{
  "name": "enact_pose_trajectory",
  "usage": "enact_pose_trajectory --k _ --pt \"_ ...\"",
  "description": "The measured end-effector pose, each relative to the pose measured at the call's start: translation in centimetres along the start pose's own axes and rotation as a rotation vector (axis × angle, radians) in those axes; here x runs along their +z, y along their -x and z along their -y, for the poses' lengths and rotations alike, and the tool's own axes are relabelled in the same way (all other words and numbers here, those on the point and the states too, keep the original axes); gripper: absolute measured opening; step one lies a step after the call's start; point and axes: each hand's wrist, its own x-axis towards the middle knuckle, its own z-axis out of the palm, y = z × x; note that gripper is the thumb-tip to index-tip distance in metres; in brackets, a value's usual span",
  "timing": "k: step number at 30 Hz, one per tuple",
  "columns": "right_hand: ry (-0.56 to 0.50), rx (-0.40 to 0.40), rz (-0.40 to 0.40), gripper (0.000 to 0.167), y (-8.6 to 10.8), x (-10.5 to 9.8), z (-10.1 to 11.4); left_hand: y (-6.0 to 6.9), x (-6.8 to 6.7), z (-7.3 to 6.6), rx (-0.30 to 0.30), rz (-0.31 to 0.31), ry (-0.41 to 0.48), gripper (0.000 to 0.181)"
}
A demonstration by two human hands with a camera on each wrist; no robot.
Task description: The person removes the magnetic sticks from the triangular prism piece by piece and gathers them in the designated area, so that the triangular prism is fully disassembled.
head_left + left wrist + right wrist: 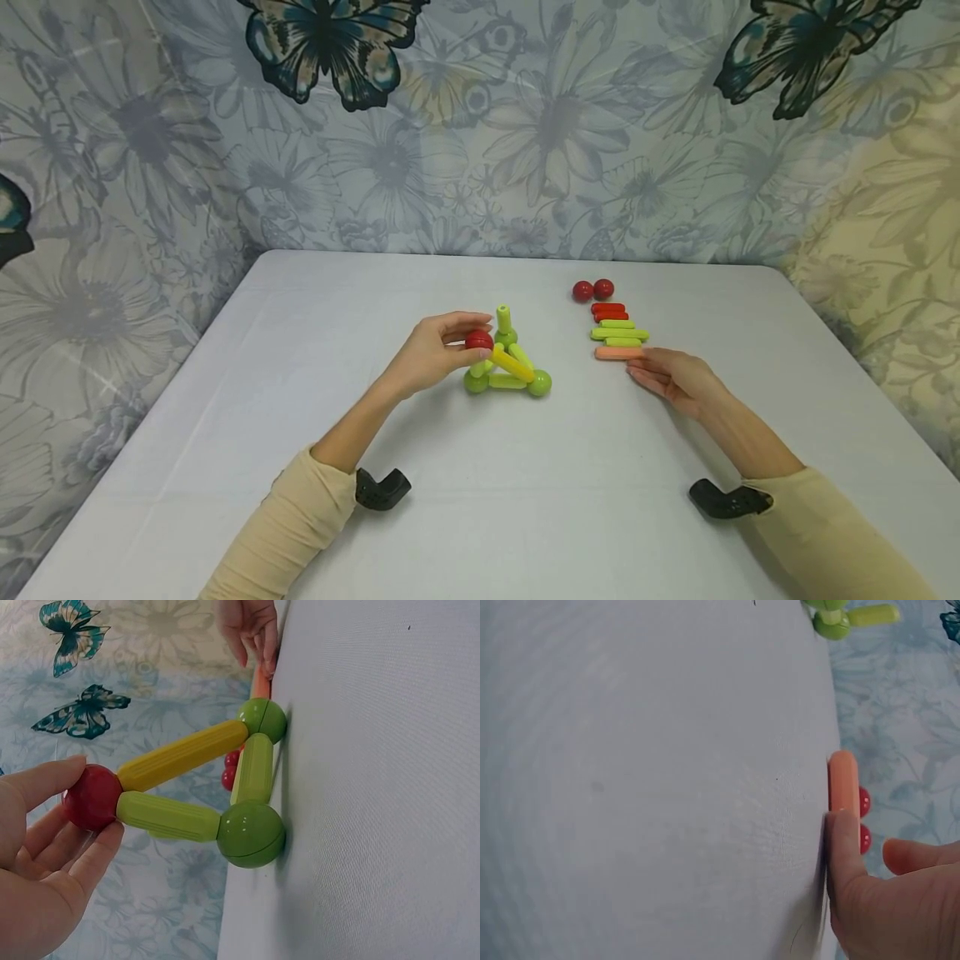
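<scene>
In the head view, my left hand (pixel 432 354) pinches a red ball (pixel 91 797) between thumb and fingers. From that ball a yellow rod (pixel 184 756) and a light green rod (pixel 169 816) slope down to two green balls (pixel 251 833) on the table. More light green rods (pixel 507 382) link the green balls into a triangular base, and one rod (pixel 503 317) stands up from the back ball (pixel 506 337). My right hand (pixel 678 379) touches the end of an orange rod (pixel 844 782) with straight fingers, its thumb apart from the rod.
Beyond the orange rod lie several light green rods (pixel 618 333), two red rods (pixel 608 308) and two red balls (pixel 582 291) in a column. A white-covered table (pixel 525 492) carries everything. Behind it hangs a patterned cloth (pixel 555 150) with butterfly figures (pixel 330 50).
</scene>
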Motion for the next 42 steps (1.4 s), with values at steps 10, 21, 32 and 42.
enact_pose_trajectory --k 10,21,32,42 --pt "0.000 0.001 -0.011 0.020 0.0 -0.1 0.0 0.0 0.0 -0.1 0.009 0.002 -0.002 0.045" --pt "0.211 -0.082 -0.147 0.072 0.7 0.2 0.6 0.0 0.0 0.0 0.021 0.007 -0.004 0.044" --pt "0.398 -0.160 -0.208 0.071 0.7 1.6 1.2 0.0 0.0 0.1 0.027 0.007 0.003 0.045" --pt "0.416 -0.167 -0.055 0.059 -0.5 3.7 1.1 -0.1 0.0 0.1 0.028 0.004 0.015 0.044"
